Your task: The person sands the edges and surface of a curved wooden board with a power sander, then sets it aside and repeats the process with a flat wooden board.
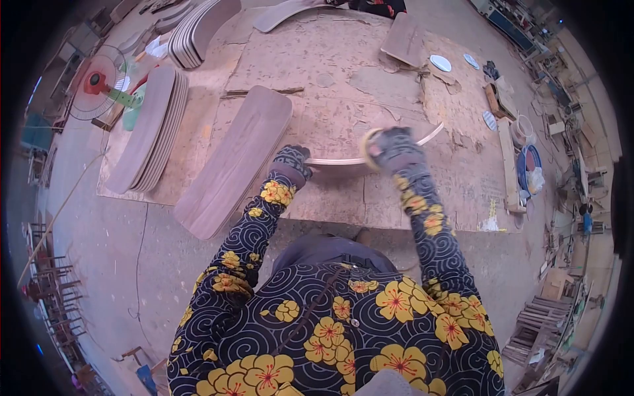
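Observation:
My left hand [291, 160], in a patterned grey glove, is closed around the left end of a thin curved wooden board [335, 162]. The board stands on edge, its pale edge facing up. My right hand [397, 146], gloved too and blurred by motion, is closed on a round yellowish disc [368, 150] at the board's edge, right of its middle. Beyond that hand the board's right end [432, 134] curves upward. Left of my left hand a wide brown curved board [238, 155] lies at a slant over the table's front edge.
The worn worktable [323, 79] carries stacks of curved boards [155, 129] at left and back left [198, 33]. A single board [403, 39] and pale round discs [440, 63] lie at the back right. A fan [99, 86] stands left; a blue roll [528, 168] sits right.

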Demonstrator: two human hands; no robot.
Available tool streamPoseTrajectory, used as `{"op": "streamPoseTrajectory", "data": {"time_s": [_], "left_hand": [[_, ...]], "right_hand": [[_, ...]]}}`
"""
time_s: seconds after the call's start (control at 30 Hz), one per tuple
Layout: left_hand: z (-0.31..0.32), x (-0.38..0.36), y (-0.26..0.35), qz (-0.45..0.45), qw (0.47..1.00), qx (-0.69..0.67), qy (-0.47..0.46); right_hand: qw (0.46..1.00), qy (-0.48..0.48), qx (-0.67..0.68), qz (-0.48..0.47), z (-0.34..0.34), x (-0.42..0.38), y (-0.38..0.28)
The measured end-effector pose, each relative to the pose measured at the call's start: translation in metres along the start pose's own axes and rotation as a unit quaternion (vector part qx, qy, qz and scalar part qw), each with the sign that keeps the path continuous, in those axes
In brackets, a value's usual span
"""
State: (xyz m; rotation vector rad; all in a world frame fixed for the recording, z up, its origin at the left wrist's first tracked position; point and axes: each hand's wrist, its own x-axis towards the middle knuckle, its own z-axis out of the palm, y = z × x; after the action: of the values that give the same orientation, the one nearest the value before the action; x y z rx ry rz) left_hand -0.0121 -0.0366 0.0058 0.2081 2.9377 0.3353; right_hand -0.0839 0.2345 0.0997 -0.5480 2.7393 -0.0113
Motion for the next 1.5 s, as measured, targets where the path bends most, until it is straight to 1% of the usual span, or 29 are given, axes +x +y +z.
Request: {"op": "streamPoseTrajectory", "data": {"time_s": [0.03, 0.1, 0.23, 0.27, 0.33, 0.4, 0.5, 0.53, 0.57, 0.6, 0.63, 0.67, 0.7, 0.8, 0.83, 0.9, 0.97, 1.03, 1.07, 1.1, 1.17, 1.2, 1.23, 1.27, 1.3, 1.33, 1.4, 1.47, 1.5], "left_hand": [[-0.003, 0.001, 0.001, -0.002, 1.0, -0.006, 0.0], [-0.003, 0.001, 0.002, -0.007, 1.0, -0.022, 0.001], [-0.012, 0.001, 0.004, -0.014, 0.999, -0.037, -0.028], [-0.011, 0.001, 0.002, -0.009, 0.999, -0.035, -0.021], [-0.009, 0.002, 0.0, 0.003, 0.999, -0.03, -0.012], [-0.006, 0.004, -0.003, 0.005, 1.0, -0.027, -0.013], [-0.005, 0.007, -0.008, 0.009, 0.999, -0.019, -0.024], [-0.005, 0.008, -0.008, 0.01, 0.999, -0.018, -0.03], [-0.007, 0.007, -0.006, 0.009, 0.999, -0.018, -0.034], [-0.013, 0.005, -0.004, 0.008, 0.999, -0.019, -0.038], [-0.015, 0.004, -0.003, 0.009, 0.999, -0.019, -0.043], [-0.014, 0.003, -0.004, 0.007, 0.999, -0.025, -0.039], [-0.012, 0.004, -0.004, 0.005, 0.999, -0.031, -0.033], [0.001, 0.009, -0.007, 0.014, 1.0, -0.02, -0.019], [0.001, 0.009, -0.007, 0.018, 1.0, -0.011, -0.016], [-0.004, 0.007, -0.005, 0.009, 0.999, -0.033, -0.014], [-0.001, 0.006, -0.006, 0.008, 0.999, -0.038, 0.002], [0.015, 0.013, -0.013, 0.018, 0.999, -0.029, 0.035], [0.011, 0.013, -0.012, 0.015, 0.999, -0.034, 0.028], [0.007, 0.013, -0.011, 0.011, 0.999, -0.041, 0.022], [0.001, 0.01, -0.009, 0.004, 0.999, -0.049, 0.015], [-0.002, 0.008, -0.007, 0.003, 0.999, -0.05, 0.015], [-0.003, 0.007, -0.006, 0.002, 0.999, -0.05, 0.015], [-0.001, 0.008, -0.008, 0.001, 0.999, -0.05, 0.02], [0.004, 0.01, -0.01, 0.001, 0.998, -0.049, 0.026], [0.004, 0.012, -0.011, 0.002, 0.998, -0.048, 0.033], [0.002, 0.016, -0.012, 0.001, 0.999, -0.054, 0.007], [0.001, 0.017, -0.014, -0.004, 0.998, -0.055, -0.007], [0.003, 0.019, -0.015, -0.008, 0.999, -0.054, -0.007]], "right_hand": [[0.998, 0.061, -0.026, 0.007, 0.008, -0.002, 0.027], [0.989, 0.139, -0.025, 0.051, 0.009, -0.016, 0.066], [0.97, 0.16, -0.003, 0.185, 0.017, -0.008, 0.078], [0.988, 0.067, -0.019, 0.14, 0.001, -0.011, 0.05], [0.989, 0.13, -0.058, -0.047, 0.053, 0.01, 0.033], [0.987, 0.155, 0.021, -0.05, 0.061, 0.002, -0.033], [0.971, 0.227, 0.062, -0.047, 0.056, -0.022, -0.084], [0.993, 0.121, 0.011, 0.004, 0.041, -0.023, -0.086], [0.985, 0.166, -0.042, -0.01, 0.055, -0.007, -0.061], [0.973, 0.21, -0.095, -0.023, 0.083, 0.015, -0.015], [0.956, 0.253, -0.147, -0.035, 0.099, 0.024, 0.016], [0.979, 0.185, -0.075, 0.031, 0.056, -0.001, 0.015], [0.989, 0.115, -0.003, 0.098, 0.008, -0.027, 0.011], [0.948, 0.267, 0.104, 0.139, 0.039, -0.02, 0.062], [0.956, 0.277, 0.044, 0.08, 0.043, -0.017, 0.058], [0.954, 0.288, -0.07, -0.041, 0.068, -0.011, 0.033], [0.91, 0.399, -0.056, -0.101, 0.099, -0.002, -0.019], [0.953, 0.293, 0.048, -0.062, 0.081, -0.025, -0.072], [0.965, 0.237, 0.1, -0.043, 0.073, -0.033, -0.084], [0.954, 0.281, 0.092, -0.048, 0.08, -0.028, -0.074], [0.926, 0.365, 0.074, -0.059, 0.095, -0.014, -0.031], [0.935, 0.342, 0.092, -0.014, 0.078, -0.022, -0.014], [0.951, 0.301, 0.068, 0.026, 0.065, -0.021, 0.014], [0.963, 0.258, 0.04, 0.064, 0.052, -0.02, 0.042], [0.975, 0.197, -0.03, 0.097, 0.047, -0.011, 0.067], [0.972, 0.206, -0.019, 0.114, 0.044, -0.013, 0.068], [0.964, 0.22, 0.001, 0.147, 0.037, -0.015, 0.073], [0.984, 0.152, -0.055, 0.071, 0.05, -0.001, 0.049], [0.947, 0.308, -0.091, -0.025, 0.075, 0.005, 0.032]]}}
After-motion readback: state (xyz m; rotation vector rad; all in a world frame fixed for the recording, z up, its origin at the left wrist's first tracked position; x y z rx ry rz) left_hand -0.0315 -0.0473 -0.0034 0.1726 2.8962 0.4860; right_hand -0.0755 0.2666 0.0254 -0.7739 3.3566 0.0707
